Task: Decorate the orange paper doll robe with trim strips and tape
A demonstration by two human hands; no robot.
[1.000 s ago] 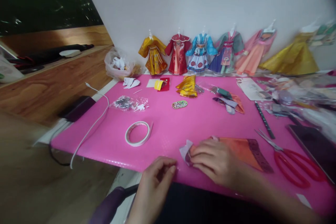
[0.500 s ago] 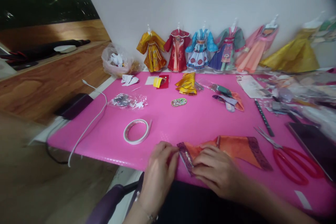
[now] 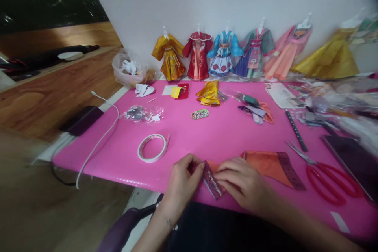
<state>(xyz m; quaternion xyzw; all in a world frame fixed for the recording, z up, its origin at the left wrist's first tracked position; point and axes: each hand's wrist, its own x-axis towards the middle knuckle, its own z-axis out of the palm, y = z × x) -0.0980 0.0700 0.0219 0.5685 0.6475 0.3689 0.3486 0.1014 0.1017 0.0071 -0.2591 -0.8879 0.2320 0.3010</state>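
An orange doll-garment piece (image 3: 262,165) with dark purple patterned bands at both ends lies across the near edge of the pink tabletop. My left hand (image 3: 183,179) pinches the top corner of its left band, thumb and fingers closed. Bent over the orange part just beside that band, my right hand (image 3: 243,183) has its fingertips closed together on the material. My right hand covers the middle of the piece. A roll of white double-sided tape (image 3: 152,147) lies left of my hands, and red-handled scissors (image 3: 330,177) lie to the right.
Several dressed doll forms, among them a red robe (image 3: 198,57), stand along the wall. Farther back are a glittery oval clip (image 3: 200,114), folded gold cloth (image 3: 209,93) and a plastic packet (image 3: 140,113). A dotted pen (image 3: 296,130) and a dark phone (image 3: 351,165) lie at the right.
My left hand has moved slightly up and right, its grip now at the band's top corner. My right fingers have drawn back a little, so more of the purple band shows.
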